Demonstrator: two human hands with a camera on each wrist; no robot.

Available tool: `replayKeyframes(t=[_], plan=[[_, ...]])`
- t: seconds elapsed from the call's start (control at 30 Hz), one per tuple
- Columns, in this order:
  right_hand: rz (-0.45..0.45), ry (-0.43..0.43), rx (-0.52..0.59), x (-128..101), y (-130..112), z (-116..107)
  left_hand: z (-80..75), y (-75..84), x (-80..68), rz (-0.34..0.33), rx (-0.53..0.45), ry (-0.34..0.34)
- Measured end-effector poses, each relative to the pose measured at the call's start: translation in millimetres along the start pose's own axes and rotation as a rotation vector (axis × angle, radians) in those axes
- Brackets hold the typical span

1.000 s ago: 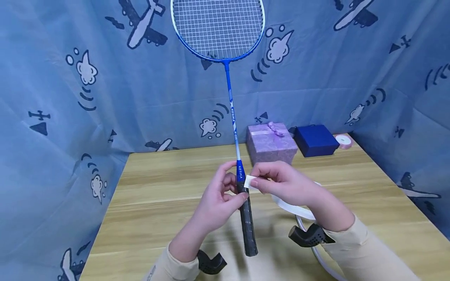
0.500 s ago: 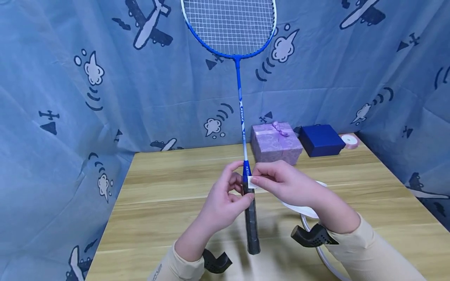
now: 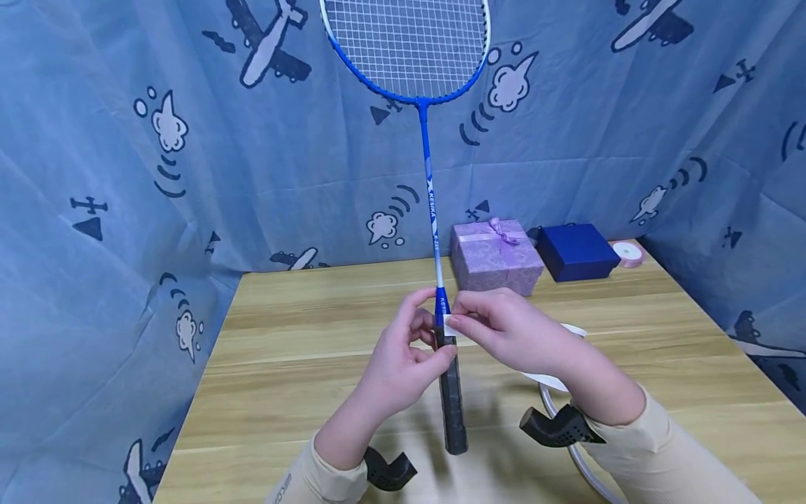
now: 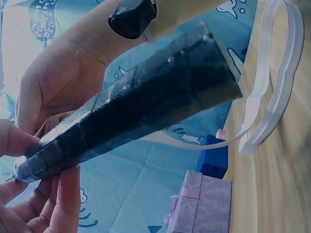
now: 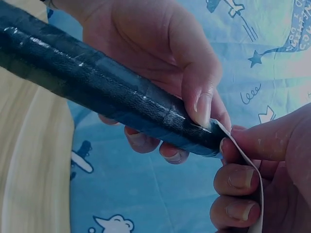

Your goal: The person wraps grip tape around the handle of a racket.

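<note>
Inside the left hand (image 3: 399,367), pinched, stands a badminton racket handle (image 3: 452,399); alongside, the right hand (image 3: 504,329) pinches white tape (image 3: 448,327). Likely end-anchoring; next probably wants taut winding.

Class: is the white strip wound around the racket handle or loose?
Loose: the right hand pinches one end at the handle, and in the left wrist view the white strip curves away.

One racket (image 3: 434,224), one strip (image 4: 263,53), two boxes (image 3: 494,266) (image 3: 578,255), one roll (image 3: 628,253)

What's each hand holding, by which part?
Left hand: blue-and-white badminton racket, by its black grip, near the top. Right hand: thin white strip, pinched near one end.
</note>
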State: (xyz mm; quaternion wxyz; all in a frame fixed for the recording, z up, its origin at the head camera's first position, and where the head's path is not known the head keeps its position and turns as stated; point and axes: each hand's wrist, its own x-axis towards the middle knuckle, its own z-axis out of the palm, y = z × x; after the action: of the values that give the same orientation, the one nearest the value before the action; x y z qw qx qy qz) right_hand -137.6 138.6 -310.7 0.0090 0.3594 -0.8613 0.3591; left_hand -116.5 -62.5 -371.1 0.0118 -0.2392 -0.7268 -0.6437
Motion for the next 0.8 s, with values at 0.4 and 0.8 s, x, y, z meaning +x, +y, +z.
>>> replayKeyframes(t=[0.4,0.8], plan=[[0.090,0.002,0.032,3.3,7.3,-4.7,-1.7,2.5,2.9,0.021,-0.062,-0.029],[-0.055,0.019,0.467,0.2,21.7,12.0,-6.2,4.8,-0.5,0.134,-0.230,-0.158]])
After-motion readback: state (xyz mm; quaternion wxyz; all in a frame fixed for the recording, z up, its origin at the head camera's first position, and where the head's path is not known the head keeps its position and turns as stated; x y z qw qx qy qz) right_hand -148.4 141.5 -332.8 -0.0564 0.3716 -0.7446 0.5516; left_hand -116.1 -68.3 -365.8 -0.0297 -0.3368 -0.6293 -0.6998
